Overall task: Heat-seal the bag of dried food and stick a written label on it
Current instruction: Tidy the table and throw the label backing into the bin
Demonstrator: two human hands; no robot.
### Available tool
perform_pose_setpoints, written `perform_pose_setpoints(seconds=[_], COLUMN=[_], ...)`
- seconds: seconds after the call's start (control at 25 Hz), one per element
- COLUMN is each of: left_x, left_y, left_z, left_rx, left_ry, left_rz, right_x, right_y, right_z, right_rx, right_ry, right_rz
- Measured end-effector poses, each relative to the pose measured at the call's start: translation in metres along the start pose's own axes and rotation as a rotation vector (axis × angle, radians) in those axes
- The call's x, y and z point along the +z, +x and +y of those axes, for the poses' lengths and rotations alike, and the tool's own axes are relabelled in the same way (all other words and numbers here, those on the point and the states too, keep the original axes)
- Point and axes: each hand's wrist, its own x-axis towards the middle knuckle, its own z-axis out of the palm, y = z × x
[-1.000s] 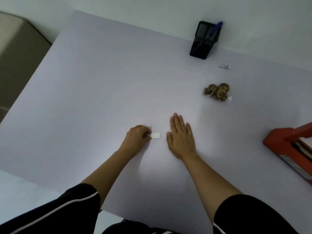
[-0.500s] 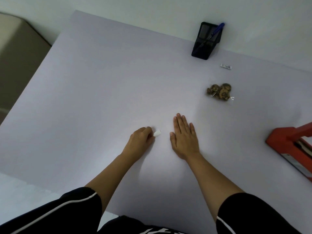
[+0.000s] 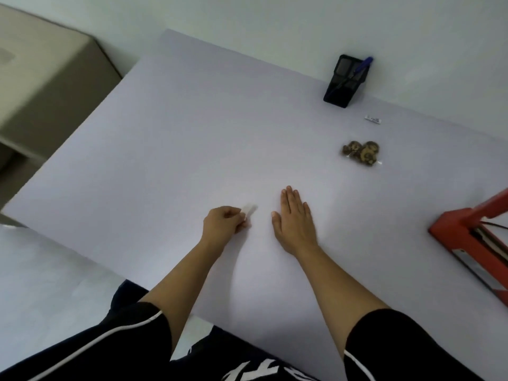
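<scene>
Pinching one label (image 3: 248,209), left hand (image 3: 222,222).

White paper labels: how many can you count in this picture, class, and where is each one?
2. One label is pinched in the left hand, blurred. The other label lies flat on the table, between the pen holder and the bag of dried food.

I see a pale lilac table top (image 3: 170,138) and a red-framed heat sealer (image 3: 467,237). My black short sleeves (image 3: 406,350) carry white piping.
</scene>
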Motion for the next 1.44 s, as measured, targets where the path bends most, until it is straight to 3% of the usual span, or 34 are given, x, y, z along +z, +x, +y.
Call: perform_pose_setpoints(seconds=[0.2, 0.48, 0.72, 0.88, 1.0, 1.44], left_x=[-0.038, -0.146, -0.252, -0.304, -0.312, -0.247], left_y=[-0.068, -0.134, -0.150, -0.124, -0.090, 0.102], left_z=[-0.042, -0.103, -0.182, -0.261, -0.323, -0.565], left_rx=[-0.025, 0.016, -0.099, -0.212, -0.319, -0.392], left_ry=[-0.302, -0.502, -0.422, -0.269, -0.187, -0.026], left_rz=[0.159, 0.417, 0.724, 0.640, 0.490, 0.346], right_x=[0.011, 0.040, 0.103, 0.180, 0.239, 0.525], right_y=[-0.067, -0.137, -0.179, -0.174, -0.150, -0.028], right_z=[-0.053, -0.182, -0.292, -0.328, -0.325, -0.258], right_rx=[-0.140, -0.332, -0.459, -0.432, -0.300, 0.032], right_ry=[0.085, 0.195, 0.308, 0.248, 0.180, -0.030], right_rz=[-0.040, -0.093, -0.149, -0.229, -0.261, -0.371])
